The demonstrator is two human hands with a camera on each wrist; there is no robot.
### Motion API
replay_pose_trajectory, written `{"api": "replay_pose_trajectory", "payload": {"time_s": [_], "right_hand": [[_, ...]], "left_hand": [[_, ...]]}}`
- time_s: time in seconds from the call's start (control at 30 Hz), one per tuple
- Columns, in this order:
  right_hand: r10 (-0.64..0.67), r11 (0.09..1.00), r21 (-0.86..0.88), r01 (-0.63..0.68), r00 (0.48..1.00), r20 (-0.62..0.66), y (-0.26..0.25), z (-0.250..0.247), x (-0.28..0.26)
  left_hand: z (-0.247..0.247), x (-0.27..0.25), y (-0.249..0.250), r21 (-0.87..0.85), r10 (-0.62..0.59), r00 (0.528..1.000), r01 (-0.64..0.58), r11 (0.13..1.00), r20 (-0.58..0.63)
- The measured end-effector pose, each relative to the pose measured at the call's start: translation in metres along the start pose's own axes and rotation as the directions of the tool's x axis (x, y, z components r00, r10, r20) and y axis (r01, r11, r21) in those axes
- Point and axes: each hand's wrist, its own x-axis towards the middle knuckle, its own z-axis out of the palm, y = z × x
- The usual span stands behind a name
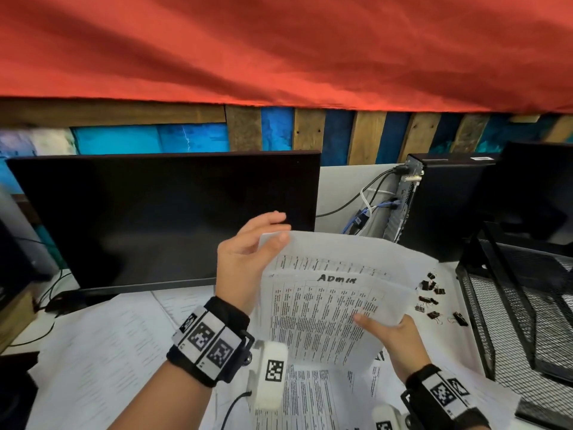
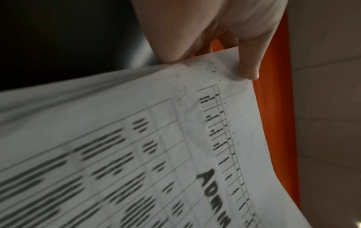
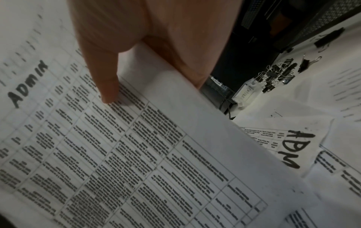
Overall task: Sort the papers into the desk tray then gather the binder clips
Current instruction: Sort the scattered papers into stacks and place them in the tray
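A few printed sheets marked "ADMIN" [image 1: 328, 293] are held up above the desk between both hands. My left hand [image 1: 248, 252] pinches their top left corner [image 2: 224, 67], thumb in front and fingers behind. My right hand [image 1: 390, 336] grips the lower right edge, its thumb [image 3: 105, 80] lying across the printed table and the fingers hidden behind the paper. More printed sheets [image 1: 102, 352] lie spread over the desk, one marked "ADM" [image 3: 293, 148]. Several black binder clips [image 1: 434, 299] [image 3: 279, 72] lie scattered right of the held papers. The black mesh desk tray [image 1: 508, 308] stands at the right.
A dark monitor [image 1: 167, 218] stands behind the hands, a black computer case [image 1: 443, 206] with cables at the back right. A small clear stand [image 3: 246, 92] sits near the clips. A dark flat object [image 1: 539, 411] lies at the desk's front right. Red cloth hangs overhead.
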Motion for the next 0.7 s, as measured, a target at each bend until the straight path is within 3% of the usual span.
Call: {"api": "replay_pose_trajectory", "payload": {"time_s": [0.17,0.3,0.4,0.57,0.7], "right_hand": [[-0.006,1.0,0.01,0.007,0.999,-0.04,-0.002,-0.002,0.002],[-0.008,1.0,0.027,0.01,0.999,-0.044,-0.003,-0.003,0.002],[0.003,1.0,-0.001,-0.003,0.999,-0.034,0.001,-0.003,0.003],[0.033,0.997,-0.067,-0.033,0.999,-0.004,0.009,0.001,0.008],[0.048,0.996,-0.08,-0.051,0.998,-0.038,0.004,0.0,0.009]], "left_hand": [[-0.011,0.019,0.013,-0.031,0.031,0.998,-0.032,0.999,-0.049],[-0.021,0.006,-0.011,0.233,-0.102,0.994,0.109,0.966,-0.044],[-0.028,-0.007,-0.025,0.245,-0.156,0.984,0.172,0.954,-0.087],[-0.034,0.007,-0.009,0.247,-0.032,0.977,0.085,0.965,-0.21],[-0.062,0.026,0.006,0.268,0.081,0.935,0.016,0.963,-0.345]]}}
